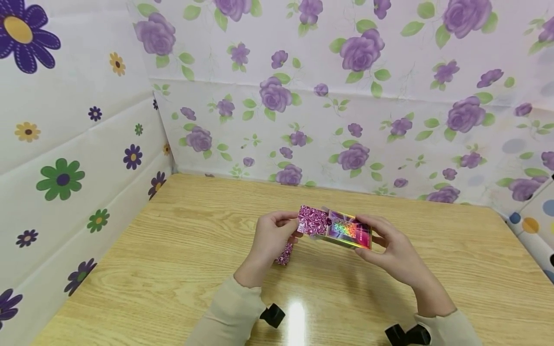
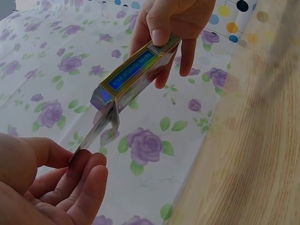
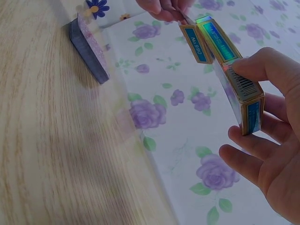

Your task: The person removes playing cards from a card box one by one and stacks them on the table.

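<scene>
A shiny, rainbow-reflecting playing card box (image 1: 348, 231) is held over the table by my right hand (image 1: 391, 247), thumb on one narrow side and fingers on the other. Its end flap (image 3: 196, 44) hangs open toward my left hand (image 1: 267, 240). Between thumb and fingers, that hand pinches a thin playing card (image 1: 312, 221) with a pink-and-white swirl back, its far edge at the box's open end. In the left wrist view the card (image 2: 91, 133) appears edge-on. Below the left hand, a stack of playing cards (image 1: 283, 254) with the same back lies on the table, partly hidden by the hand.
The wood-grain table (image 1: 207, 202) meets a wall sheet (image 1: 242, 125) printed with purple roses at its far edge. On the left hangs a white sheet (image 1: 86, 144) with bold flowers. Black wrist camera mounts (image 1: 273, 315) sit at both sleeves.
</scene>
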`<state>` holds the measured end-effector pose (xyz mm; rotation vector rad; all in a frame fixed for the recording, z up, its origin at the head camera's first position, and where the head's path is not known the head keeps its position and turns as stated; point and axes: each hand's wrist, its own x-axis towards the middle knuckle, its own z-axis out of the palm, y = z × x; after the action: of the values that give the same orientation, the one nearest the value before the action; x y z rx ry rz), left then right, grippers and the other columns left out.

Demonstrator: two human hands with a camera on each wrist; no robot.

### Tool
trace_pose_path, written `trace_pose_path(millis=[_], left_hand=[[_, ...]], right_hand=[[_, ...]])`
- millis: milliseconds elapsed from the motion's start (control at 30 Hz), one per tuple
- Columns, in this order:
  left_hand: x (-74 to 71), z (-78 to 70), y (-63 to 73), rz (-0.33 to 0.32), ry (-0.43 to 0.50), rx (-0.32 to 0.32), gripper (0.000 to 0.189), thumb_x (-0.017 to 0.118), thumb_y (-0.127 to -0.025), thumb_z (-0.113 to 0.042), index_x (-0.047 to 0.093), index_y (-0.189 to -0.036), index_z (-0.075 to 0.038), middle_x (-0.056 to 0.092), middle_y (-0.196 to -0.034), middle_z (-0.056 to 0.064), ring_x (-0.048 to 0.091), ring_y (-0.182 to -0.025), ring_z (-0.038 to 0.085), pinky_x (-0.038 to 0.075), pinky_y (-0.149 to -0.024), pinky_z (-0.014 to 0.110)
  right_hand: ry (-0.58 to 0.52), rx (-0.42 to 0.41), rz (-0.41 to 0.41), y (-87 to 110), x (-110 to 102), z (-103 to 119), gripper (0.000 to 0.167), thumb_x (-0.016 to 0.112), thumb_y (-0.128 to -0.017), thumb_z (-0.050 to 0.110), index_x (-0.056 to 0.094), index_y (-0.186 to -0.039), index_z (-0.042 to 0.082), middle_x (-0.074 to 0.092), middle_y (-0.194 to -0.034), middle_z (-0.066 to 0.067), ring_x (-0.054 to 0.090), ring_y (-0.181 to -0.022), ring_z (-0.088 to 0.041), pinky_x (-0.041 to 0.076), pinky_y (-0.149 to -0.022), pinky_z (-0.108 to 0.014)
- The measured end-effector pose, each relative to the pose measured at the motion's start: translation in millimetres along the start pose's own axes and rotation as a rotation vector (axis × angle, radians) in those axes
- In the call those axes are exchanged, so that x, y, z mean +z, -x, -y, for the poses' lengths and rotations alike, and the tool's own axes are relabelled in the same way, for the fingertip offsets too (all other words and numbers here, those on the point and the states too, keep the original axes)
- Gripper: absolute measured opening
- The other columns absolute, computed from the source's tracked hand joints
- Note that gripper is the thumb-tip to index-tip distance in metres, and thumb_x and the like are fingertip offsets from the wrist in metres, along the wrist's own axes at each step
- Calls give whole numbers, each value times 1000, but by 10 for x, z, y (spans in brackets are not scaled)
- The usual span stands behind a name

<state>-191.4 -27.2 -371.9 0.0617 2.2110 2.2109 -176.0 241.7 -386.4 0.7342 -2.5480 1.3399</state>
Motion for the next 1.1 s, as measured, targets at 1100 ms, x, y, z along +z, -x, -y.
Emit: trace_pose_path(millis=[1100], left_hand=[[-117,-1,-43,-110,14,-2,21,57,-88,2,67,-105,7,67,-83,19,62,-59,11,57,-58,24]], right_hand=[[-14,-23,0,11,-1,-29,62,74,-81,8,48,-137,14,51,-134,-7,46,-117,5,46,-90,-12]])
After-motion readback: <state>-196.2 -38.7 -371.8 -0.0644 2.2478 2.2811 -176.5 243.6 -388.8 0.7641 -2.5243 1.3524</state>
